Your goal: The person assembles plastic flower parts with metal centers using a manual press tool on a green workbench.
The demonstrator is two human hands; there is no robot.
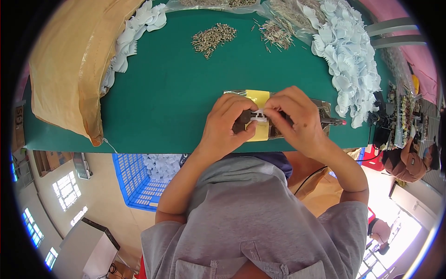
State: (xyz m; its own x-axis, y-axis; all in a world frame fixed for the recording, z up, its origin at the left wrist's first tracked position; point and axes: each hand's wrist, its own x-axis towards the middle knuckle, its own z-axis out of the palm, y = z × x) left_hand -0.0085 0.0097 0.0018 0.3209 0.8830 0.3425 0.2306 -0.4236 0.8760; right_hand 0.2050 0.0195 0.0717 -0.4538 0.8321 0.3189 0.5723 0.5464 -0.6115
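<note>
A small white plastic piece (258, 116) with dark gaps lies between my hands, over a dark flat fixture crossed by a yellow strip (258, 96). My left hand (226, 122) is closed, thumb and forefinger bracketing the piece's left side. From the other side, my right hand (298, 118) pinches at its right edge with thumb and forefinger. Whether a smaller part sits in those right fingertips is too small to tell. A metal rod with a red tip (338, 122) sticks out of the fixture, right of my right hand.
Ahead on the green table (162, 93) lie small metal springs (213, 39) and thin metal pins (276, 35). White toothed plastic pieces (348, 60) heap at right; more spill from a brown paper sack (69, 69) at left. A blue crate (134, 181) stands below the table edge.
</note>
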